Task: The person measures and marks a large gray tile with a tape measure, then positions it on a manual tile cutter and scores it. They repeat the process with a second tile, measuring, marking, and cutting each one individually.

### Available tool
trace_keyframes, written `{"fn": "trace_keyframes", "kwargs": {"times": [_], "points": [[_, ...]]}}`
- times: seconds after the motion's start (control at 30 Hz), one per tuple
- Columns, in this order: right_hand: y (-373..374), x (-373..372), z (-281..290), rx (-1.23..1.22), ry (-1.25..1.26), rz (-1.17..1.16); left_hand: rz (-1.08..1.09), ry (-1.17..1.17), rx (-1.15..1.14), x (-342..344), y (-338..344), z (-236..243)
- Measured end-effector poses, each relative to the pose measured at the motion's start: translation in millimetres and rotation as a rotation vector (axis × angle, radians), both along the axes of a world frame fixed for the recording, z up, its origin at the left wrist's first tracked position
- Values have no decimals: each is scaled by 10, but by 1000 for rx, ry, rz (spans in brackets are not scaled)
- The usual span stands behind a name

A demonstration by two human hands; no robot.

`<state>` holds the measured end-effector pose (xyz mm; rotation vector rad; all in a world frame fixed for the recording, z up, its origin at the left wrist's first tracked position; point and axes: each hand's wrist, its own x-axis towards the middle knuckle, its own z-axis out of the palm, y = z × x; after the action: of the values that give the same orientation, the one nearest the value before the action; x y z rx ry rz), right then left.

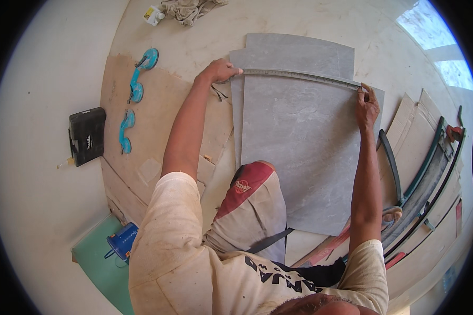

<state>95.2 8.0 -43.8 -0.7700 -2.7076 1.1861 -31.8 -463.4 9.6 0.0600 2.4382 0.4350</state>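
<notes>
A long metal ruler [299, 76] lies across the far end of a large grey tile [305, 142], which rests on the floor on top of other grey tiles [299, 52]. The left hand [219, 71] presses flat on the ruler's left end, fingers closed down over it; the right hand [368, 107] pins the right end, fingertips on the ruler at the tile's edge. Sheets of cardboard [157, 115] lie to the left, with two blue suction lifters [136, 84] on them and a black tool case [87, 135] beyond. A tile cutter [425, 178] sits to the right, and a blue tool [122, 241] on a green sheet lies near the lower left
</notes>
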Motion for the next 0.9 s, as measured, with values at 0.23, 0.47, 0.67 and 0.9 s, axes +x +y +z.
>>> {"fn": "trace_keyframes", "kwargs": {"times": [0.23, 0.47, 0.67, 0.9], "points": [[-16, -35, -32, 60, 15, 50, 2, 54, -49, -3, -68, -46], [-16, -24, -35, 65, 25, 76, -32, 87, -99, -11, 14, 14], [-50, -17, 26, 96, 54, 100, -33, 63, -114, -10, 14, 41], [-70, -42, 84, 32, 20, 146, 11, 79, -108, 4, 20, 24]]}}
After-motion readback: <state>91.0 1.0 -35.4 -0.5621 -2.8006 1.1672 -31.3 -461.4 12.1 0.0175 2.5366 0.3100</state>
